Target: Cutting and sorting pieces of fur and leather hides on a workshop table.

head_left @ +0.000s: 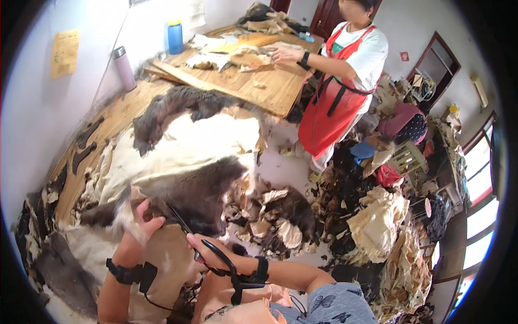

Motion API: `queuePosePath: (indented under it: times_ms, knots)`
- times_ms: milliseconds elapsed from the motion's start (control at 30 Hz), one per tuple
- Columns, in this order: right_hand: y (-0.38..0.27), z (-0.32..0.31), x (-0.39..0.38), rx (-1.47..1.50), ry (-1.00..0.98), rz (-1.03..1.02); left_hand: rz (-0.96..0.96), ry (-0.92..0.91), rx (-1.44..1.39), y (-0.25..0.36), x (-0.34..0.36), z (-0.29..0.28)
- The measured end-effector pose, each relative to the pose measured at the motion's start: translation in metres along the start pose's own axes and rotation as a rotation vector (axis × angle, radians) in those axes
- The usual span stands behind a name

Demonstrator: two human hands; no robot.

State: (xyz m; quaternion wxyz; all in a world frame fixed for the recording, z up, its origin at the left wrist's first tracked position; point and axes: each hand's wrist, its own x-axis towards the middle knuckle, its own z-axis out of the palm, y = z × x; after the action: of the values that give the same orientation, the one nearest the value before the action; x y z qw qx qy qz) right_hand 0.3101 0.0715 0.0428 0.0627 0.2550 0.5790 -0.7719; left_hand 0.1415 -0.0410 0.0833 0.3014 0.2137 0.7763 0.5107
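My right hand (208, 252) grips a pair of large scissors with black loop handles (220, 254). Their dark blades (179, 218) point up and left, over dark brown fur (197, 197) on the work table. Close to the blade tips, my left hand (141, 222) is closed around a pale, light-haired edge of fur (127, 213), with the thumb toward the scissors. Below and around this hand lies a hide with a tan, bare side (167, 259). Behind the dark fur spreads a bright cream hide (199, 137). Exactly where the blades meet the fur is hard to make out.
Two dark hand tools (82, 156) lie on the table's left side. A pink flask (124, 69) and a blue bottle (175, 36) stand by the wall. Across the table, a person in a red apron (329, 119) handles hides. Heaped scraps (377, 221) cover the floor at right.
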Motion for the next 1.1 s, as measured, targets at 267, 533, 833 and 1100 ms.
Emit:
queuePosePath:
  times_ms: [267,533,833,1100]
  knots:
    - [0.006,-0.012,0.006,-0.038,-0.046,-0.043,-0.016,-0.024,-0.010,0.003,-0.001,-0.009]
    - [0.002,-0.018,0.004,-0.074,-0.032,-0.116,-0.022,-0.045,0.005,0.008,-0.005,-0.009]
    - [-0.012,-0.023,0.001,-0.213,-0.065,-0.133,-0.084,-0.146,-0.108,0.005,0.003,-0.014]
    - [0.003,-0.026,0.012,-0.366,-0.006,-0.225,-0.061,-0.113,-0.060,-0.007,0.009,-0.017]
